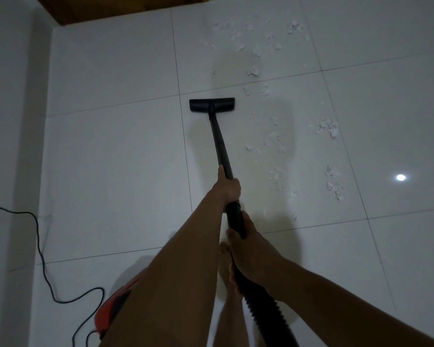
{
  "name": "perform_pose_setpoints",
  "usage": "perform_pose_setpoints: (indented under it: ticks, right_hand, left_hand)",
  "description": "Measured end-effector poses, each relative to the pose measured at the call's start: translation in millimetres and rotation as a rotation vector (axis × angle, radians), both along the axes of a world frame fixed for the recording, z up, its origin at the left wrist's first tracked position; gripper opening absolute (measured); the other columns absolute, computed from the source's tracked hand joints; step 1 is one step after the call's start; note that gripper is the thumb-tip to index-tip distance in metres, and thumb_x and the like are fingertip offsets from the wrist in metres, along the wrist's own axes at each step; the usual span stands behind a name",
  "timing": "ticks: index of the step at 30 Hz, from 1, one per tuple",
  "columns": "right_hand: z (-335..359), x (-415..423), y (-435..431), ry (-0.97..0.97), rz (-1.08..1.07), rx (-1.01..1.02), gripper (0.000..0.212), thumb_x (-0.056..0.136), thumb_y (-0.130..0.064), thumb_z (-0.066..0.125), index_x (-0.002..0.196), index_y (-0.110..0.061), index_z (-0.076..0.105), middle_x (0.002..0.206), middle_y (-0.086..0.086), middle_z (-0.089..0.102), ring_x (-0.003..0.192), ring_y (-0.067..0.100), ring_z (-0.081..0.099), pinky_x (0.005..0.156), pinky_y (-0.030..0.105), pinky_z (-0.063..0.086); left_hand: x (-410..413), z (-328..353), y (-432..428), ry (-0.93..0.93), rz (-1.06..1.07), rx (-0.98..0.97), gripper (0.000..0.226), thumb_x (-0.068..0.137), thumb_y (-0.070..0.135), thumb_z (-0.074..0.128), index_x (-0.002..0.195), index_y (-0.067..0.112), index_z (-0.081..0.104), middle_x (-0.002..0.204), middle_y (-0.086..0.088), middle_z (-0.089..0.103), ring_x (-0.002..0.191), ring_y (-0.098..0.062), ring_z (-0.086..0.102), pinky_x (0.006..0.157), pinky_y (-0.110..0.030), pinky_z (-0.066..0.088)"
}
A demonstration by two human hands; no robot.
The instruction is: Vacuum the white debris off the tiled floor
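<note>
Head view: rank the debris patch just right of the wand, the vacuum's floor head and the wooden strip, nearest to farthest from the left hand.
1. Debris patch, on the tiles just right of the left hand.
2. Floor head, ahead at the end of the wand.
3. Wooden strip, far off at the top left.

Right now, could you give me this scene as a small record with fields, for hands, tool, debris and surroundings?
left hand: grips the wand, farther along
right hand: grips the wand's thick end near the hose
floor head: on the tiled floor, left of the white debris
debris state: scattered right of and beyond the head
surroundings: orange vacuum body and black cord, lower left
</note>
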State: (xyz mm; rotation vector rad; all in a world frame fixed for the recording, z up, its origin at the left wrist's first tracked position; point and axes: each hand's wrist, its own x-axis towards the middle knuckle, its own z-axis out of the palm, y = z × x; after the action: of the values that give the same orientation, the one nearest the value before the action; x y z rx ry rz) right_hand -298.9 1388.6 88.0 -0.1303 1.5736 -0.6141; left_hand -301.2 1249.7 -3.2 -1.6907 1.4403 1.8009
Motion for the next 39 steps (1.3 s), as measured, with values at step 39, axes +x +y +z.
perform_pose_setpoints:
  ticks: [39]
  right_hand:
    - [-0.8, -123.7, -162.0, 0.041, 0.031, -0.018, 0.059, 0.111, -0.031, 0.036, 0.159, -0.046, 0.007, 0.082, 0.009, 0.054, 0.046, 0.010, 0.051, 0.032, 0.012, 0.037]
  left_hand:
    - [-117.1, -12.0, -162.8, -0.057, -0.032, -0.037, 0.071, 0.105, 0.025, 0.035, 0.154, 0.037, -0.015, 0.140, -0.018, 0.045, 0.082, -0.023, 0.054, 0.076, -0.037, 0.050]
